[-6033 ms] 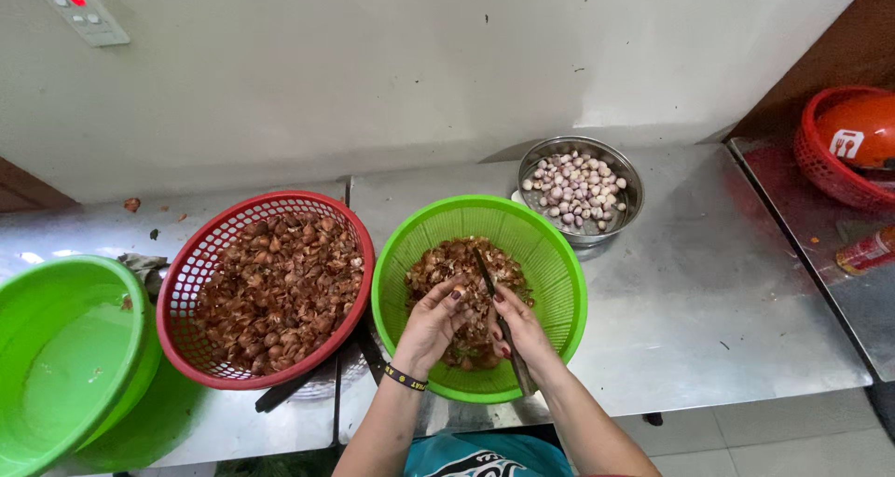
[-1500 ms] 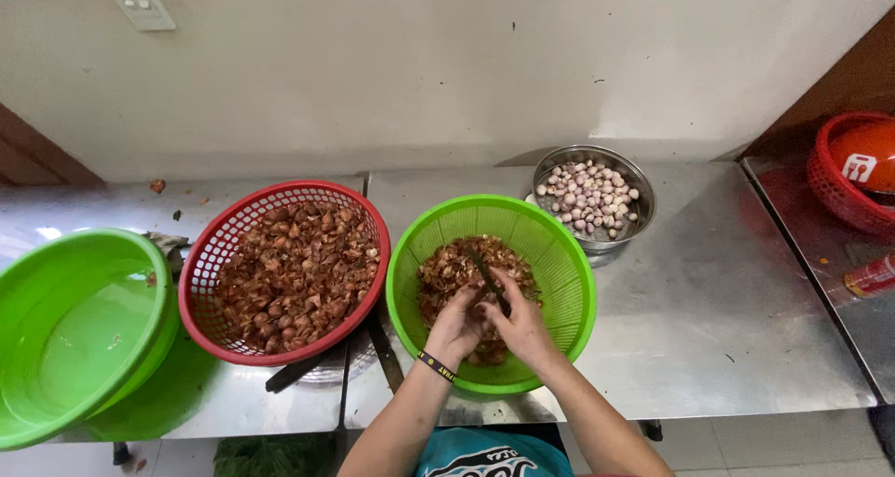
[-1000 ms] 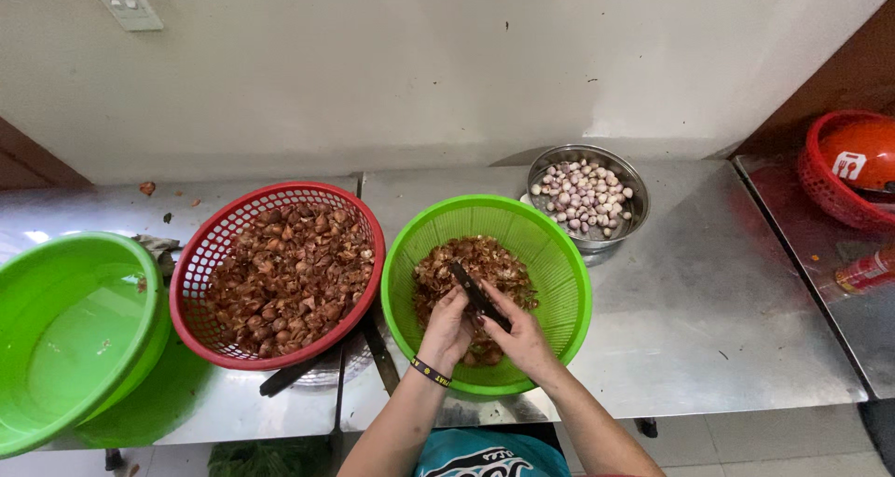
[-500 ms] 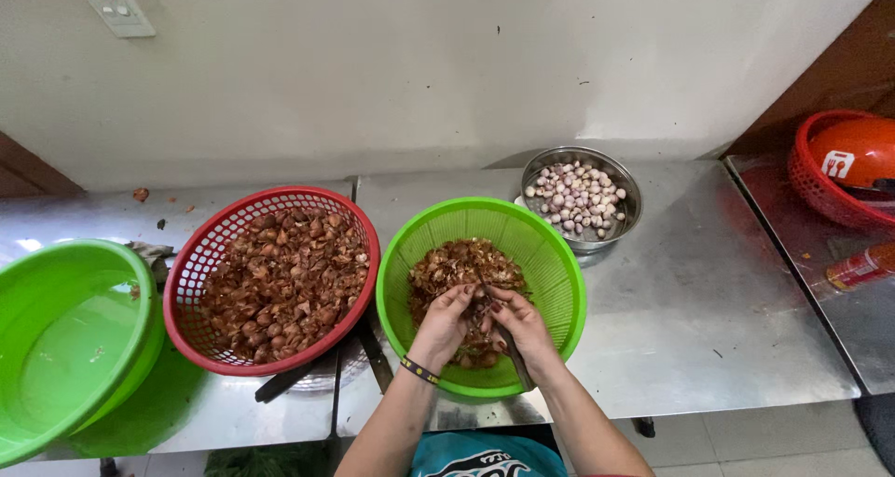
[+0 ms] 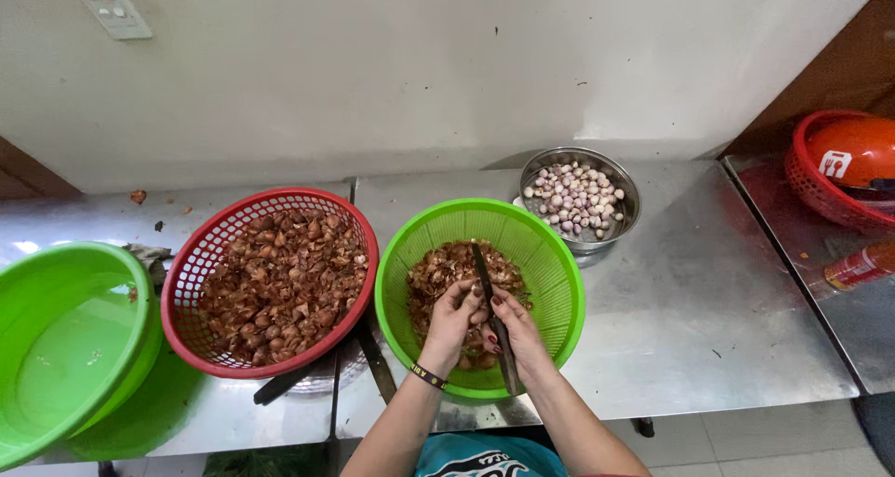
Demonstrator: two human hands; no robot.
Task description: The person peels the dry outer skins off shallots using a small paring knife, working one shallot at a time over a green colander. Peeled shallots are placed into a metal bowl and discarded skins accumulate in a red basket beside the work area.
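1. At far left I see a green basin (image 5: 65, 346) with shallow water, resting on the steel counter (image 5: 709, 290).
2. Just beside it sits a red basket (image 5: 200, 272) heaped with brown unpeeled shallots (image 5: 280, 286); dark handles poke out from under its near edge.
3. Next comes the green basket (image 5: 550, 253), its rim touching the red one, holding a layer of brown peels (image 5: 438, 267).
4. My left hand (image 5: 449, 317) hovers over those peels, fingers curled together around something small I cannot make out.
5. My right hand (image 5: 515, 335) is clamped on a dark knife (image 5: 491, 304), blade pointing away from me, touching the left fingertips.
6. Behind, a steel bowl (image 5: 626, 193) holds peeled shallots (image 5: 573, 197).
7. At far right stands another red basket (image 5: 811, 183) with an orange helmet (image 5: 853, 151) inside.
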